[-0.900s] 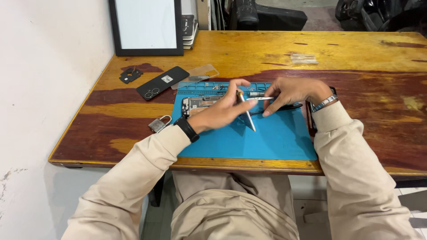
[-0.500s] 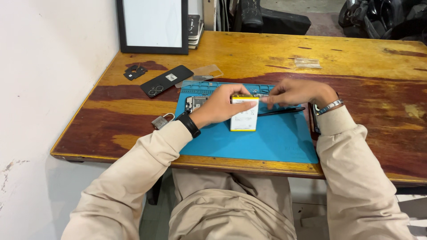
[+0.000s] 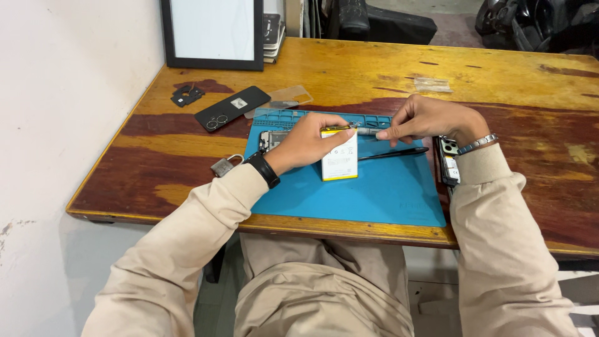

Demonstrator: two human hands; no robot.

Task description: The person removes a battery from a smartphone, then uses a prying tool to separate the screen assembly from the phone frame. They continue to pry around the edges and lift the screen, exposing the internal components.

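Risk: white battery (image 3: 340, 159) slipping or bending if levered hard; cause, only fingertip hold at its top edge. Left hand (image 3: 312, 140) curled, fingers closed on battery, mid blue mat (image 3: 374, 193), toward far edge. Right hand (image 3: 424, 118) pinched shut on thin metal tool (image 3: 368, 131), tip at battery top.

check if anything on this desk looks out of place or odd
A small padlock lies on the wood beside the blue mat, odd among phone parts. A black phone back cover and a small black piece lie loose off the mat. Nothing looks spilled or broken.
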